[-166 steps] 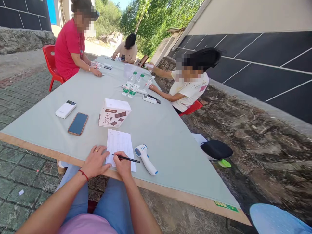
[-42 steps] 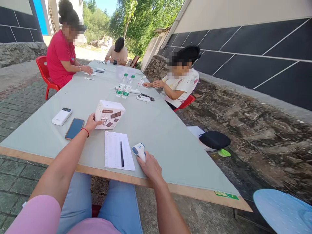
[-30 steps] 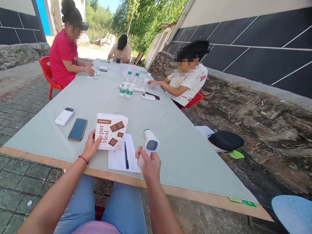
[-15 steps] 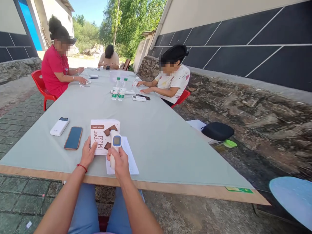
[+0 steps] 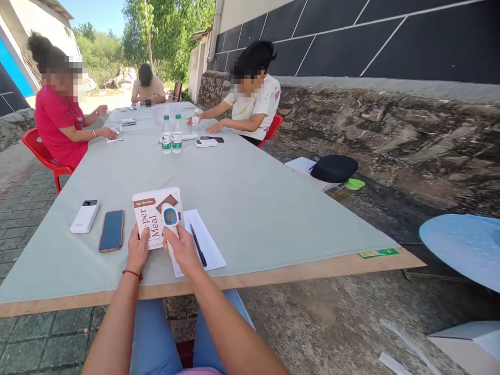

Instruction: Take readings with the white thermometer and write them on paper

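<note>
My left hand (image 5: 137, 249) grips the lower left edge of a white box (image 5: 145, 208) with brown lettering and pictures of chocolate pieces. The box stands tilted, its printed front towards me. In my right hand (image 5: 183, 246) is a white infrared thermometer (image 5: 171, 214), held by its handle in front of the box's right side. Its small blue-rimmed screen faces me; the reading is too small to make out. Partly under my right hand lies a sheet of paper (image 5: 214, 255), with a black pen (image 5: 198, 245) resting on it.
Left of the box lie a phone (image 5: 111, 230) and a white power bank (image 5: 85, 216). Two water bottles (image 5: 172, 134) stand farther up the table (image 5: 265, 219), near another power bank (image 5: 205, 143). Three other people sit along the far part. A black bag-like object (image 5: 334, 169) is at the right.
The view has swung to the right. The thermometer has shifted slightly left across the box front, and the pen on the paper now shows. Both hands keep their hold.
</note>
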Demonstrator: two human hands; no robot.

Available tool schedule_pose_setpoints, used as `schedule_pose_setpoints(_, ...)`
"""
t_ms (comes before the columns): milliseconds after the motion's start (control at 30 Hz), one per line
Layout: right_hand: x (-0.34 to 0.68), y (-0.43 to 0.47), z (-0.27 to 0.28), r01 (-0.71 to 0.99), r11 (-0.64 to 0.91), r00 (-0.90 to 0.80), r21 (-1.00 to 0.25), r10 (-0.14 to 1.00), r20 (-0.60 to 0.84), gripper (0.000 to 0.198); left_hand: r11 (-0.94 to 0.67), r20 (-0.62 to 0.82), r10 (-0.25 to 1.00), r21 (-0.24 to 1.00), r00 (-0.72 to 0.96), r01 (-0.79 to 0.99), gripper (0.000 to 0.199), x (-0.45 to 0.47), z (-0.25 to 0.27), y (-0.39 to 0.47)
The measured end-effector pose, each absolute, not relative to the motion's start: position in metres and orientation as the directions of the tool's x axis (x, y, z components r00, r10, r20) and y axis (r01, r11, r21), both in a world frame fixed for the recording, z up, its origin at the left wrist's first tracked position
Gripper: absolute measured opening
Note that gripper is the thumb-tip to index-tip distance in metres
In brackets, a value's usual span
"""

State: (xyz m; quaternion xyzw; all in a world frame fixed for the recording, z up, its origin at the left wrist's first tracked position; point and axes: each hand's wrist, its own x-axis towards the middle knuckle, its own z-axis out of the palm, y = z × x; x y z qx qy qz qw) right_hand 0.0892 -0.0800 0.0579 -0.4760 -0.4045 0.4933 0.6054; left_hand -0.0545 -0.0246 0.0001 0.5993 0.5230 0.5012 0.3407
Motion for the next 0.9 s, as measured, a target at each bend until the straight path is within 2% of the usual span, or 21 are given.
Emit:
schedule_pose_setpoints(200,0.092,-0.083,0.06,-0.176,0.053,0.194,-0.983,0.981,0.019,0.029,-0.219,0.229,0.973,0.954,-0.029,0.207,0.054,-0.056,-0.008,-0.023)
schedule_pose_setpoints(500,0.092,-0.116,0.085,-0.214,0.08,0.104,-0.974,0.993,0.058,0.024,-0.249,0.261,0.965,0.937,-0.016,0.245,0.053,-0.054,-0.002,-0.027)
schedule_pose_setpoints(733,0.098,-0.147,0.116,-0.238,0.14,0.014,-0.961,0.99,0.14,0.022,-0.262,0.276,0.961,0.932,-0.023,0.251,0.049,-0.052,0.005,-0.03)
schedule_pose_setpoints(900,0.109,-0.16,0.128,-0.202,0.195,0.003,-0.96,0.98,0.199,0.022,-0.247,0.247,0.969,0.949,0.023,0.194,0.058,-0.056,0.01,-0.031)
